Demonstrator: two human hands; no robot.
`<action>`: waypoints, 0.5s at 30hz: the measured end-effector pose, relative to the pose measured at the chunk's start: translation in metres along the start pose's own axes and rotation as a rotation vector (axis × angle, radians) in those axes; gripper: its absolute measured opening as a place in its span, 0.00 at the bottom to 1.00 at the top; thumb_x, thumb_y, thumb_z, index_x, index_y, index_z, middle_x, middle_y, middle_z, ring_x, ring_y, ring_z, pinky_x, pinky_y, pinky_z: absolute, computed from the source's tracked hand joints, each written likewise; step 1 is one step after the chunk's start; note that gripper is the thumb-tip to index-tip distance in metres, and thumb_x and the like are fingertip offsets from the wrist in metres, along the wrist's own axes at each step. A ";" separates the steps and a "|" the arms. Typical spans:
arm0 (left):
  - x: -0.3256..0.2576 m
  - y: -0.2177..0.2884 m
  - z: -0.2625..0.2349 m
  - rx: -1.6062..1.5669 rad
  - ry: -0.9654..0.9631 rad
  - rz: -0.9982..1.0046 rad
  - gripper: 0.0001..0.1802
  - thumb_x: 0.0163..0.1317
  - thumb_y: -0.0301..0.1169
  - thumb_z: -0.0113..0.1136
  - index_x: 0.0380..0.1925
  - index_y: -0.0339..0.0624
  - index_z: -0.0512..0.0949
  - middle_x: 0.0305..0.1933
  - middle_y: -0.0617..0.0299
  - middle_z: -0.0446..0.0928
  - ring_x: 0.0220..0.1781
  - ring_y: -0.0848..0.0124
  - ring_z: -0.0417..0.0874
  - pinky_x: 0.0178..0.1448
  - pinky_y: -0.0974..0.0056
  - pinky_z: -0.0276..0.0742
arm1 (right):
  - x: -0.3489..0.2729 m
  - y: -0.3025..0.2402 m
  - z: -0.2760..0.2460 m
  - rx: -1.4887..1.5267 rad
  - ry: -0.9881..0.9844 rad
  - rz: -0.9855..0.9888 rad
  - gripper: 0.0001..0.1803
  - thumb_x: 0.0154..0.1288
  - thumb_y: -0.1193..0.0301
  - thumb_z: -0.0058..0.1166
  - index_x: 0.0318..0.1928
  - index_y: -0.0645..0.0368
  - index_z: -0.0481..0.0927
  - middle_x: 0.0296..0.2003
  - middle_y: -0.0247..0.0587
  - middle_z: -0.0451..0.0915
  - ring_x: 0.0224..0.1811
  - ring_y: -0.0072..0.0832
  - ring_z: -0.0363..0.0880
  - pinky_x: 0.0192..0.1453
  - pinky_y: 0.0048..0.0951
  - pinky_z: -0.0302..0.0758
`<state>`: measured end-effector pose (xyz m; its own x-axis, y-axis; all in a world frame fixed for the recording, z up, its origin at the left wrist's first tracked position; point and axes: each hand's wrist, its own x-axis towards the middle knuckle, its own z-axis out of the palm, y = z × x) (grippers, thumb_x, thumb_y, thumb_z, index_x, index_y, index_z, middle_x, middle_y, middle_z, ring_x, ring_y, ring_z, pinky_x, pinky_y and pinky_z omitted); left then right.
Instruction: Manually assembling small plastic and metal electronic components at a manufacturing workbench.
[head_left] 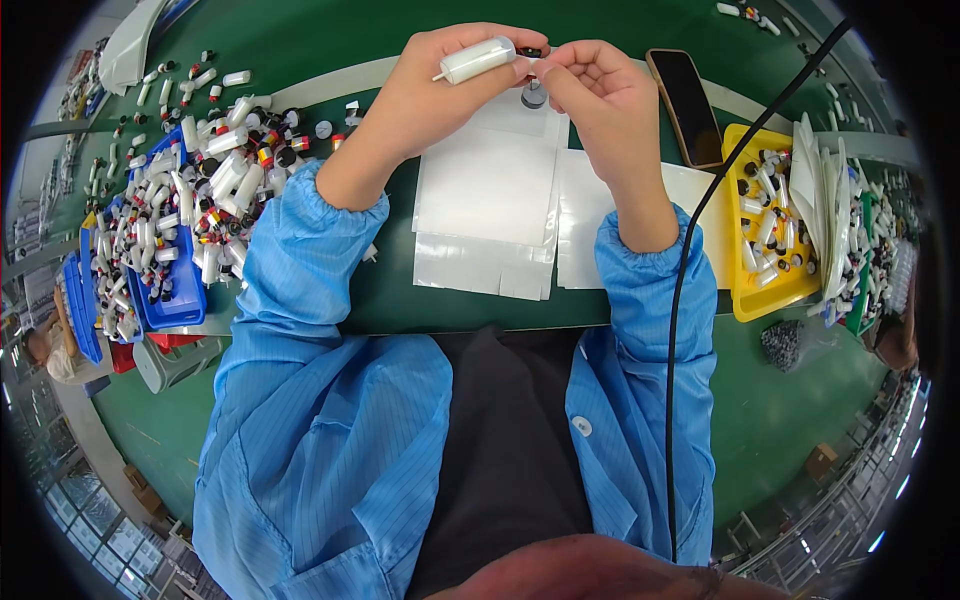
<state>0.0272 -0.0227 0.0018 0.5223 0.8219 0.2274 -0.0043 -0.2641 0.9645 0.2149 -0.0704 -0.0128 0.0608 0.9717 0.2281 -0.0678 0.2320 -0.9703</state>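
Observation:
My left hand [425,95] is closed around a small white cylindrical bottle [476,61] with a thin tip at its left end. Beyond its clear right end, a black piece [531,52] shows at the left fingertips. My right hand [607,100] meets the left one there, thumb and fingers pinched together; whatever they grip is too small or hidden to name. Just below the fingertips is a round dark grey part [534,96]. White sheets or flat bags [487,190] lie on the green table under my hands.
On the left, a large heap of white bottles [228,170] with black, red and yellow parts spills over blue bins [186,290]. To the right lie a phone [684,105] and a yellow tray [772,296] of similar bottles. A black cable [682,300] hangs across my right forearm.

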 end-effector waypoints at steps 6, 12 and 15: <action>0.000 0.004 -0.005 -0.075 -0.038 -0.035 0.16 0.68 0.26 0.64 0.55 0.35 0.82 0.51 0.54 0.85 0.52 0.69 0.85 0.60 0.65 0.82 | 0.001 0.000 -0.001 0.042 -0.018 -0.035 0.08 0.66 0.73 0.64 0.42 0.64 0.83 0.35 0.38 0.85 0.38 0.19 0.83 0.43 0.19 0.80; -0.001 0.005 -0.003 -0.323 -0.087 -0.075 0.16 0.68 0.22 0.62 0.56 0.34 0.81 0.54 0.49 0.83 0.54 0.62 0.86 0.62 0.60 0.84 | 0.009 0.015 -0.008 0.513 -0.075 0.230 0.05 0.73 0.71 0.57 0.42 0.58 0.81 0.32 0.32 0.81 0.32 0.18 0.76 0.37 0.19 0.71; -0.004 0.000 -0.013 -0.313 0.000 -0.061 0.14 0.66 0.19 0.62 0.52 0.32 0.81 0.55 0.47 0.82 0.55 0.60 0.86 0.63 0.58 0.83 | 0.012 0.003 -0.022 0.381 -0.086 0.186 0.04 0.73 0.74 0.55 0.45 0.60 0.78 0.31 0.33 0.79 0.33 0.19 0.77 0.39 0.19 0.73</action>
<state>0.0142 -0.0195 0.0028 0.5295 0.8315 0.1680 -0.2349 -0.0465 0.9709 0.2376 -0.0593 -0.0153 -0.0696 0.9948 0.0741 -0.4337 0.0367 -0.9003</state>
